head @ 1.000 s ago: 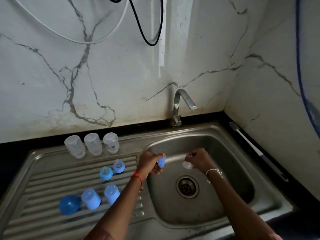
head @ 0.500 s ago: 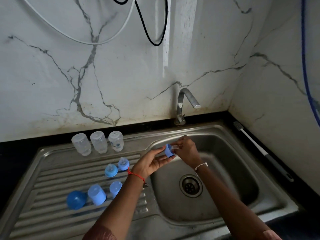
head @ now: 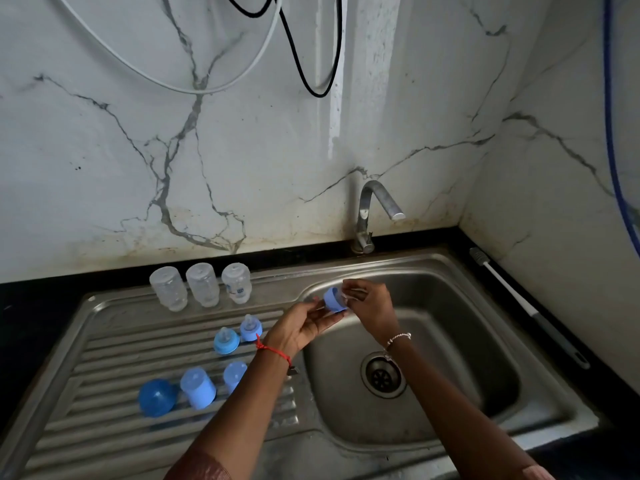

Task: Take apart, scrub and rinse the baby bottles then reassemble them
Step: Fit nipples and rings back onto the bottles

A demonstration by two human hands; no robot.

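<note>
Brought together, the left hand (head: 303,323) grips the blue collar (head: 333,300) and the right hand (head: 372,304) pinches the clear teat (head: 349,296); reassembly, I judge, next needs seating it.

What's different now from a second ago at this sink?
The right hand, pinching the clear teat, moved left to meet the blue collar ring held in the left hand; a second ago they were apart. Both hands kept their grip. The three clear bottles and the blue parts on the drainboard stayed put.
</note>
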